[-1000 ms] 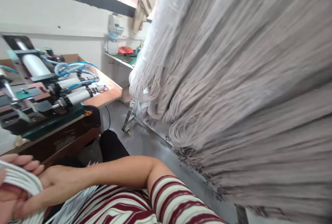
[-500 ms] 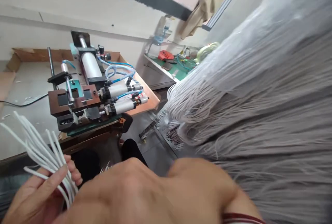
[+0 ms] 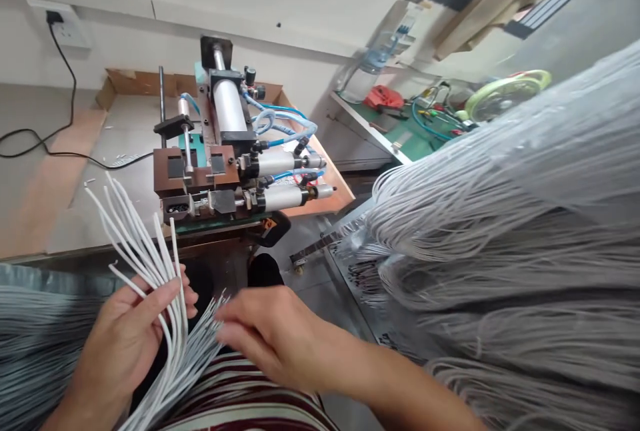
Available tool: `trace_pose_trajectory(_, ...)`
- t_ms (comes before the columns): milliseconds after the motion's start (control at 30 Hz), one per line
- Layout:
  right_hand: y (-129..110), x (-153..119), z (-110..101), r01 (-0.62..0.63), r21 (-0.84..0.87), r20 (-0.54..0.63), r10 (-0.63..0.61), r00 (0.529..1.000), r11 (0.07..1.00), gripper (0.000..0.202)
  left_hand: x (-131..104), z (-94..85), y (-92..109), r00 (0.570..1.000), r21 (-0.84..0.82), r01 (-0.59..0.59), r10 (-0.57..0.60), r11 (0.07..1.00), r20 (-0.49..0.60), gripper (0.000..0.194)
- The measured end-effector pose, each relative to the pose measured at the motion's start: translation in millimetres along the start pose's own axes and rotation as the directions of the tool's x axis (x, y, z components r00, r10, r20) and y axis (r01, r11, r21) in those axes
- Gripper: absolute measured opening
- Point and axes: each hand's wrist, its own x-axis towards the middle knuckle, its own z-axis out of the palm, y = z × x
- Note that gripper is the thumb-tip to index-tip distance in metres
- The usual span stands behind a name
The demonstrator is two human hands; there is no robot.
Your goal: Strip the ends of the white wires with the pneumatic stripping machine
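Observation:
My left hand [image 3: 123, 334] is closed around a bunch of white cables [image 3: 143, 244], thumb across them. Their loose ends fan upward and to the left, and their lengths run down toward my lap. My right hand [image 3: 280, 331] is at the lower middle with thumb and fingers drawn together. Its fingertips are at the tips of a second bundle of thin white cables [image 3: 197, 344] lying over my lap; what is pinched there, if anything, is too small to make out. Beyond both hands stands a pneumatic machine [image 3: 200, 171] with metal cylinders and brown blocks.
The machine sits on a workbench [image 3: 95, 218] with cut white bits scattered on it. Large hanks of white cable [image 3: 500, 231] fill the right side. More cable [image 3: 45, 331] lies at lower left. A green-topped table [image 3: 415, 138] with tools stands at the back.
My right hand has moved from the near foreground, where it was large and blurred, to the cable tips over my lap. My left hand keeps its bunch. The view has turned left.

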Motion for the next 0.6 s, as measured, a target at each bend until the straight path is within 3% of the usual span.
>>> trace_pose_trajectory(33, 8.4, 10.1, 3.3, 0.108, -0.123, 0.076, -0.099, 0.992, 0.987, 0.016, -2.1, 1.5, -2.5, 0.999, 0.01, -0.014, 0.014, 1.0, 0.029, 0.026)
trace_pose_trajectory(100, 24.8, 26.7, 14.2, 0.236, -0.233, 0.101, -0.218, 0.971, 0.943, 0.022, -5.5, 3.0, -7.7, 0.994, 0.016, -0.04, 0.038, 0.999, 0.102, 0.024)
trace_pose_trajectory(233, 46.4, 38.4, 38.2, 0.272, -0.082, -0.056, -0.277, 0.959, 0.959, 0.021, -11.6, 4.3, -13.2, 0.987, 0.023, -0.115, 0.112, 0.993, 0.117, 0.024)
trace_pose_trajectory(400, 52.7, 28.4, 45.0, 0.235, 0.222, -0.179, -0.198, 0.964, 0.946, 0.016, -25.6, 12.6, -11.6, 0.971, 0.019, -0.22, 0.217, 0.975, 0.096, 0.014)
trace_pose_trajectory(467, 54.8, 30.0, 41.9, 0.183, 0.299, -0.173, -0.136, 0.976, 0.936, 0.017, -27.4, 17.4, -7.8, 0.975, -0.007, -0.202, 0.202, 0.979, 0.094, 0.015)
trace_pose_trajectory(600, 57.0, 39.7, 39.5, -0.007, 0.472, -0.085, 0.053, 0.995, 0.881, 0.025, -27.4, 22.4, 3.2, 0.984, -0.093, -0.171, 0.166, 0.981, -0.062, 0.019)
